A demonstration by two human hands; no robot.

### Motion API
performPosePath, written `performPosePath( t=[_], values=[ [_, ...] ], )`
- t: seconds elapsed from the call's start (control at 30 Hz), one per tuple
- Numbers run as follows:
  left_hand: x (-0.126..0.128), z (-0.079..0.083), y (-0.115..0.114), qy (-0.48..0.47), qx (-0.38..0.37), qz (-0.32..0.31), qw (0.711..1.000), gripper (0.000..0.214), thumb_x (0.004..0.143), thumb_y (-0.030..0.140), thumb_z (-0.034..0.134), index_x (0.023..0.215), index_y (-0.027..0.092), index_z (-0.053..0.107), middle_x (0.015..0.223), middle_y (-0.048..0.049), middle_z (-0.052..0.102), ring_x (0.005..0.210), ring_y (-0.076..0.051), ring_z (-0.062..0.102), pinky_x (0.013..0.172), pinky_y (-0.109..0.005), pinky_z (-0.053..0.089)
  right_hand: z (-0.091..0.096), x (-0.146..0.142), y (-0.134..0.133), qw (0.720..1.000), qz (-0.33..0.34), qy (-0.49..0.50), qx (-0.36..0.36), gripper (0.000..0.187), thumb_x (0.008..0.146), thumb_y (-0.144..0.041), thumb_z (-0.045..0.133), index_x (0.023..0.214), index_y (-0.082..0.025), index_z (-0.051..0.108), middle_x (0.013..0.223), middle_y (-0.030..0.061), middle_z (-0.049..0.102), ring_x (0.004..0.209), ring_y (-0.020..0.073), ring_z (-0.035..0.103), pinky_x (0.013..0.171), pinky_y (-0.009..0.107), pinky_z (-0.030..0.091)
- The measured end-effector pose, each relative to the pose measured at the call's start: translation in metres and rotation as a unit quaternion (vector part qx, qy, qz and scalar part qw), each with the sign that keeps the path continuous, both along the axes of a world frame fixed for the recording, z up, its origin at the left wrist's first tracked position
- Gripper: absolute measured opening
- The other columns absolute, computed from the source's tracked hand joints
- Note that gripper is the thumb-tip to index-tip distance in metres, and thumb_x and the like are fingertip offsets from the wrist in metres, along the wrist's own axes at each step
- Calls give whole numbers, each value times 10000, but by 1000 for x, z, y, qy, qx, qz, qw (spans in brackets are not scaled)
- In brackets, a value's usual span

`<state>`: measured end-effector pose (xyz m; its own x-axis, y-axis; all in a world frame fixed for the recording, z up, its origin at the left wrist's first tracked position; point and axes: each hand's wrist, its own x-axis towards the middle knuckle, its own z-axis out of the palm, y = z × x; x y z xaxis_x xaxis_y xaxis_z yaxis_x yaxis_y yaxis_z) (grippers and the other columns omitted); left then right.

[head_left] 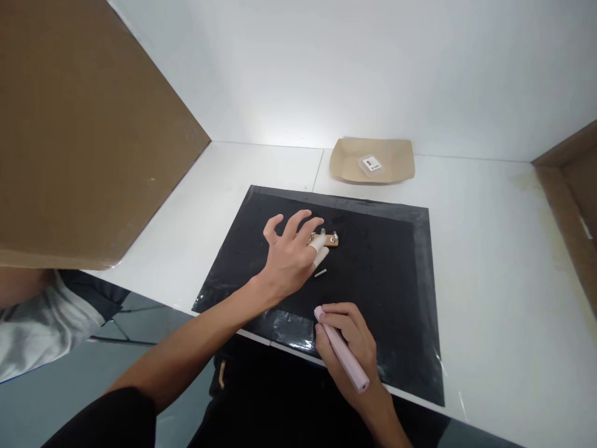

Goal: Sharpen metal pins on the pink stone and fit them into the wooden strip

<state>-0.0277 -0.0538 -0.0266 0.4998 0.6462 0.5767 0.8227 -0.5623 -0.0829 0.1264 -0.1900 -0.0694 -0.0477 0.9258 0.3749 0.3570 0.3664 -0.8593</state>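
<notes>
My left hand (291,255) hovers over the middle of the black mat (382,280), thumb and fingers curved and spread apart. White covers wrap its two fingers nearest a small wooden strip (332,243) with shiny metal fittings. These fingers overlap part of the strip; whether they press on it I cannot tell. Just below them lies a short thin metal rod (320,272). Lower down, my right hand (352,339) is closed around a pink, pen-shaped tool (346,356) with a small hole in its near end. Its other end points up and left.
Behind the mat, a brown paper tray (396,165) holds a small clear case (372,164) with a white label. Brown board (84,137) walls off the left side, and another brown panel (564,205) stands at the right. Another person's sleeve (51,323) shows at the left.
</notes>
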Motion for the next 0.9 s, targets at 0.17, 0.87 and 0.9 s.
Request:
performPosePath(
  t=[0.17,0.87,0.9],
  values=[
    [-9,15,3,-22,-134,33,990,456,832,431,849,1231,266,705,1449,-123,639,1398,-408,481,1085,-596,268,0,0,0,1000,-1,-4,1,211,949,-92,613,1098,-237,648,1091,63,667,967,172,708,830,323,605],
    [-9,30,97,147,-457,-23,877,568,755,651,765,1232,344,769,1540,-105,566,1432,-440,343,1122,-619,207,0,0,-2,1000,-4,1,-17,199,957,-94,615,1087,-242,646,1098,49,648,961,152,694,838,310,591],
    [-6,33,95,150,-468,-16,871,566,756,648,760,1231,339,771,1559,-102,548,1437,-437,330,1120,-609,196,0,0,-2,1000,-1,2,-19,199,960,-97,614,1089,-244,644,1099,48,647,962,152,692,836,311,589]
  ],
)
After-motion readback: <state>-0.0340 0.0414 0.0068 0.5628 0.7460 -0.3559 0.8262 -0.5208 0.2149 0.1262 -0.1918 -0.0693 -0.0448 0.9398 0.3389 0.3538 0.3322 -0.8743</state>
